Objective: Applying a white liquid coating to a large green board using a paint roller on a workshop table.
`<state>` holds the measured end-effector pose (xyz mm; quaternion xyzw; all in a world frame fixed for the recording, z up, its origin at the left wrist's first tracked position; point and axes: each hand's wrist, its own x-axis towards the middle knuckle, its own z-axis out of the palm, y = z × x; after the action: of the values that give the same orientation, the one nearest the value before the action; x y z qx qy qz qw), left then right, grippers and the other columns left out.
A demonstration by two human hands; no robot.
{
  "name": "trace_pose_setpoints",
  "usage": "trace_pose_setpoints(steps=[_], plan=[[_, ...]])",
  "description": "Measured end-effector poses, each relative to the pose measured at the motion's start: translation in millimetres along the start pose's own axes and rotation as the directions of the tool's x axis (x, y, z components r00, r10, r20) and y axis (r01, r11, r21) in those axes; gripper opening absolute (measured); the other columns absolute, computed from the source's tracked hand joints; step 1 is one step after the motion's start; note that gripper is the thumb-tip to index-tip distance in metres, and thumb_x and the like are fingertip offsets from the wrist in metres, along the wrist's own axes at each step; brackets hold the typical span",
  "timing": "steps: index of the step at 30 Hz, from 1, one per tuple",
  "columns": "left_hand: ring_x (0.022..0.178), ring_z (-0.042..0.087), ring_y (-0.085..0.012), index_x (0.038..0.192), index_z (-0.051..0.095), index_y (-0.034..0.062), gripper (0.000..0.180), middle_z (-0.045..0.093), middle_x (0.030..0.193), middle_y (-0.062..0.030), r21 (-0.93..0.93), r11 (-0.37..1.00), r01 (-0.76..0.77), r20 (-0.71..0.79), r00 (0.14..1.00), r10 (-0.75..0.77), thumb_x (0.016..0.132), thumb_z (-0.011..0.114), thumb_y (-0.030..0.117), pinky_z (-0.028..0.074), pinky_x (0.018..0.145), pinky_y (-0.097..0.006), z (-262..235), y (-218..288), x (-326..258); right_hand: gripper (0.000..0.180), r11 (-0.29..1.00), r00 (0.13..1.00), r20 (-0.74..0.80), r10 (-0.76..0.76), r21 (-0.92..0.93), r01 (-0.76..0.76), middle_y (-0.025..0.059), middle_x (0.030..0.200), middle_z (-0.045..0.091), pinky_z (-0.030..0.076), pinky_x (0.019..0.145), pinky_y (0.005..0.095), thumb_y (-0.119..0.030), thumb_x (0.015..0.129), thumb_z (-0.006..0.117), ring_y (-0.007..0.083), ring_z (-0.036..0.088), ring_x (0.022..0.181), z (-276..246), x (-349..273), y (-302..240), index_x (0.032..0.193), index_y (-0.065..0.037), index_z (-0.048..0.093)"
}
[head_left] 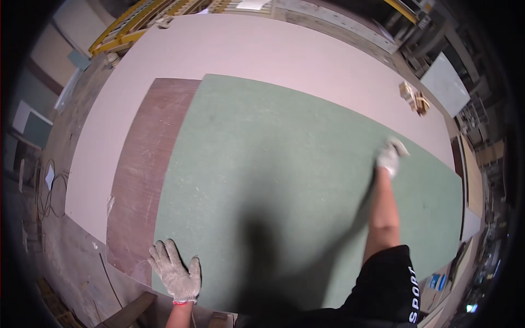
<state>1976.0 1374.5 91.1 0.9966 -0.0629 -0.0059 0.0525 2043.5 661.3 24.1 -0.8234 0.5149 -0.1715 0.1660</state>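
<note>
A large green board [262, 142] lies flat in front of me, with scuffs and pale specks on its face. Under its left side shows a reddish-brown sheet [153, 131], and beneath both is a bigger pale pink board [257, 46]. My left hand [178, 273], in a worn knit glove, is spread with fingers apart at the green board's near left edge. Toward the far right, my gloved right hand [389, 157] is on the green board near its far edge. Its fingers look curled and slightly blurred; a whitish shape shows at them, but I cannot make out what they hold.
Small wooden blocks [414, 98] sit on the pink board's right end. A yellow frame [123, 30] stands at the far left. A pale panel [445, 85] is beyond the right end. Cables [50, 191] lie on the left floor, and a wooden beam [128, 311] is near my left arm.
</note>
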Motion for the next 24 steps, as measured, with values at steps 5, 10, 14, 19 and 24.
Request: trace_pose_setpoints(steps=[5,10,14,19,24], plan=[[0.156,0.028,-0.0516,0.165,0.036,0.0062,0.082,0.038,0.165,-0.0287,0.037,0.999,-0.023,-0.073,0.997,0.025,0.099,0.059,0.048,0.015,0.129,-0.063,1,-14,-13,0.019,0.276,0.199,0.205,-0.958,0.488,0.828,0.0143,0.103,0.073,0.057,0.083,0.0422,-0.021,0.100,0.061,0.0314,0.070,0.097,14,-317,-191,0.107,-0.008,0.073],[0.158,0.030,-0.0436,0.161,0.044,0.0075,0.064,0.041,0.167,-0.0212,-0.184,0.981,-0.055,-0.067,0.997,0.044,0.103,0.056,0.031,0.017,0.131,-0.056,3,-16,-2,0.034,0.237,0.298,0.086,-0.951,0.821,0.520,0.0191,0.136,0.067,0.049,0.112,0.0470,-0.016,0.104,0.055,0.0326,0.063,0.131,13,-396,3,0.135,-0.007,0.067],[0.157,0.029,-0.0455,0.162,0.042,0.0072,0.063,0.041,0.166,-0.0225,-0.042,0.999,-0.013,-0.141,0.990,0.007,0.105,0.056,0.030,0.018,0.130,-0.059,10,-17,-4,0.042,0.972,0.935,0.272,0.228,-0.113,-0.204,0.0158,0.121,0.075,0.054,0.100,0.0439,-0.016,0.111,0.037,0.0269,0.071,0.106,-187,-198,149,0.129,0.000,0.071],[0.156,0.030,-0.0461,0.160,0.043,0.0049,0.064,0.041,0.165,-0.0235,0.068,0.997,-0.029,-0.119,0.992,0.037,0.105,0.055,0.034,0.021,0.129,-0.061,8,-4,-3,0.033,0.964,0.890,0.399,0.223,-0.225,-0.140,0.0091,0.117,0.068,0.054,0.093,0.0427,-0.017,0.110,0.040,0.0240,0.064,0.104,-201,-303,151,0.126,-0.003,0.065],[0.155,0.034,-0.0409,0.159,0.045,0.0067,0.060,0.043,0.165,-0.0222,0.056,0.998,0.008,-0.053,0.999,-0.005,0.110,0.047,0.042,0.026,0.126,-0.058,0,-18,0,0.027,0.811,0.802,0.317,-0.507,-0.139,0.568,0.0073,0.110,0.064,0.053,0.088,0.0413,-0.020,0.109,0.043,0.0256,0.061,0.098,-68,-489,153,0.121,-0.006,0.062]])
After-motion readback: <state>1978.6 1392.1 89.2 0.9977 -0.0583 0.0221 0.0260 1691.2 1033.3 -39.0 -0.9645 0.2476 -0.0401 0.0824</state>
